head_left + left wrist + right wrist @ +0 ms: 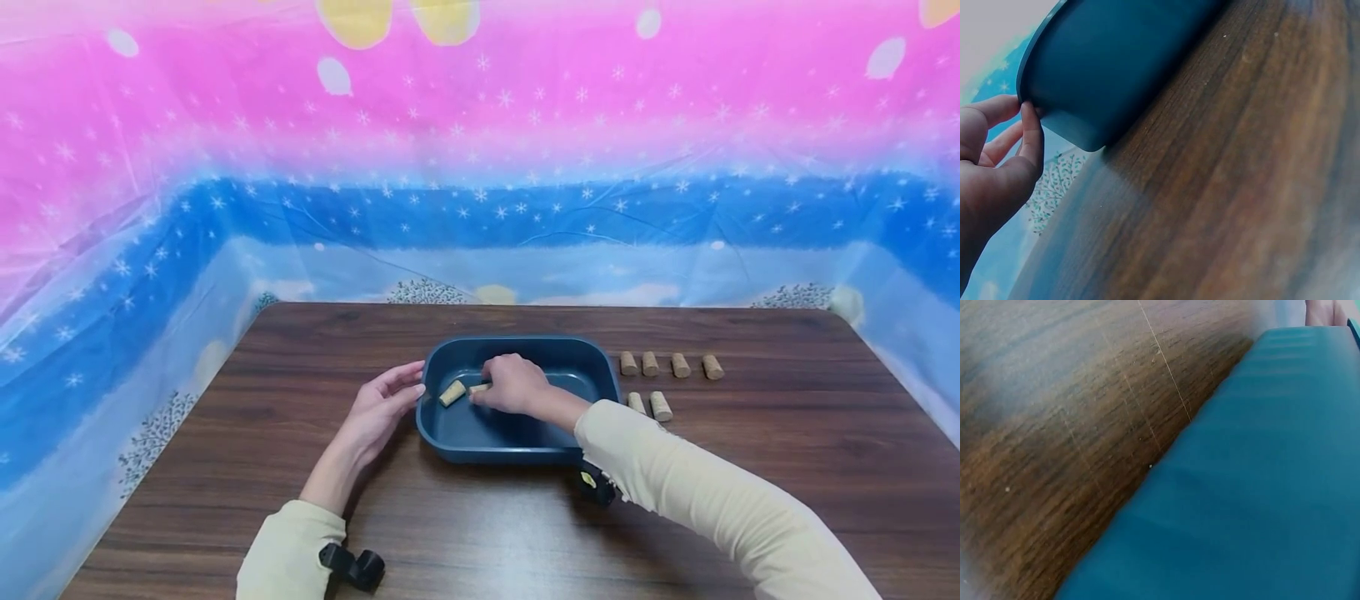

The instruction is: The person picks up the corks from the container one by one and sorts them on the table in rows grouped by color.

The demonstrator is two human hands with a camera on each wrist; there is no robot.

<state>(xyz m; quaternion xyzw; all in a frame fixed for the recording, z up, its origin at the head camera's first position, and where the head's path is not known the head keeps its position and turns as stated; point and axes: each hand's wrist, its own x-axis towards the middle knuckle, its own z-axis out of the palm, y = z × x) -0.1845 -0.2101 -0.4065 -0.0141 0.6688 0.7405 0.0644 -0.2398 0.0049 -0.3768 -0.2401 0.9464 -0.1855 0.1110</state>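
Note:
A dark blue rectangular tray (495,456) sits on the table. My right hand (516,385) reaches down into it and pinches a cork stopper (480,388), mostly covered by the fingers. Just left of those fingertips, another cork (452,393) lies on the tray floor. My left hand (386,406) touches the tray's left end with extended fingers; in the left wrist view, fingertips (1030,115) meet the outer wall close below the rim. From the right wrist, the tray's side wall (1254,487) fills much of the picture, and the right hand's fingers are hidden.
Right of the tray, several corks stand in a back row, among them a brown cork (712,367). Two paler corks stand nearer, one cork (661,407) beside the right sleeve (697,483). A patterned cloth (480,208) hangs behind the wooden table (465,533).

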